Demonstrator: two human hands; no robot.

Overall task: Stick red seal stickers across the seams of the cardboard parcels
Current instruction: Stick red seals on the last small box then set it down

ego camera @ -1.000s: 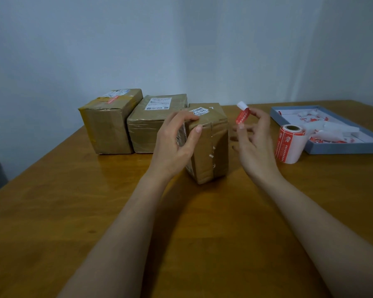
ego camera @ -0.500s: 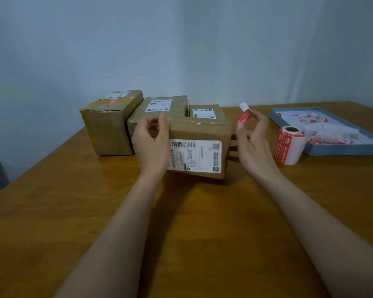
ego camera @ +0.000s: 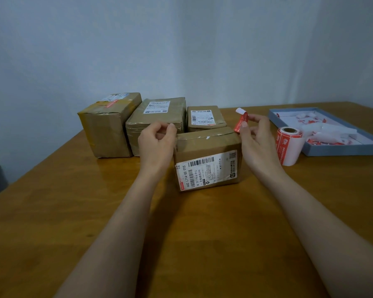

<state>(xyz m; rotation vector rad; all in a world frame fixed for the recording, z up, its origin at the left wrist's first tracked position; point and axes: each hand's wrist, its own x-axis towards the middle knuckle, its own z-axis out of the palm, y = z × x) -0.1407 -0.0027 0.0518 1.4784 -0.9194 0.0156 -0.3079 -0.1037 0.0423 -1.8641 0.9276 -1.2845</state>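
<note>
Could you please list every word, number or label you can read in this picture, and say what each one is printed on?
"642 L714-00 015": shipping label on the near parcel.
Smaller print, barcode and QR code on that label: too blurred to read.
Labels on the three back parcels: too small to read.
White print on the sticker roll: blurred.
Red seal sticker in the right hand: unreadable.

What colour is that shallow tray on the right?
Grey-blue tray, white inside; the head view shows it.
</note>
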